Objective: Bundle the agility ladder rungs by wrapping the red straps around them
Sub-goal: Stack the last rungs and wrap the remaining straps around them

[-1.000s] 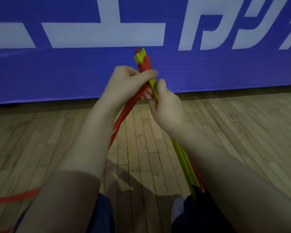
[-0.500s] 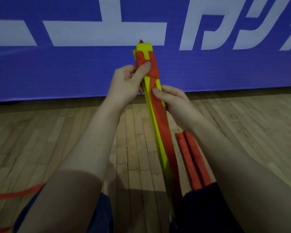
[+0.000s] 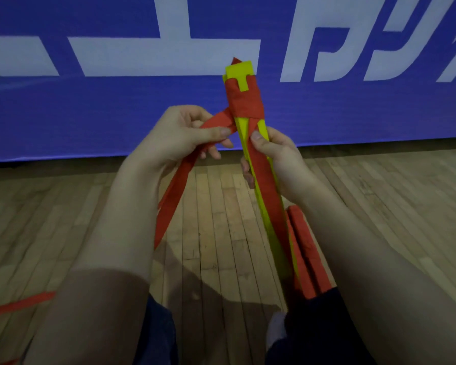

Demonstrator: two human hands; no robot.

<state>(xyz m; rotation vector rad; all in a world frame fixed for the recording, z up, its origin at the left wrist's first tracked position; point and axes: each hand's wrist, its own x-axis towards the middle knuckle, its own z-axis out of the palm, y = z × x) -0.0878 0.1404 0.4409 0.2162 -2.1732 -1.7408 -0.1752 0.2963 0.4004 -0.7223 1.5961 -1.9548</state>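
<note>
A person seated on a wooden floor [image 3: 216,219] holds a stack of yellow ladder rungs [image 3: 241,71] at centre frame, its far end tilted toward 12 o'clock. The right hand [image 3: 277,159] grips the stack, thumb pinning a red strap [image 3: 244,104] that runs down it. At 9 o'clock of the stack, the left hand [image 3: 179,135] pinches the strap's loose tail. One wrap circles the top (further turns should probably be pulled taut and laid flat, side by side). The blue banner [image 3: 116,114] behind bears large white characters, cropped and unreadable.
</note>
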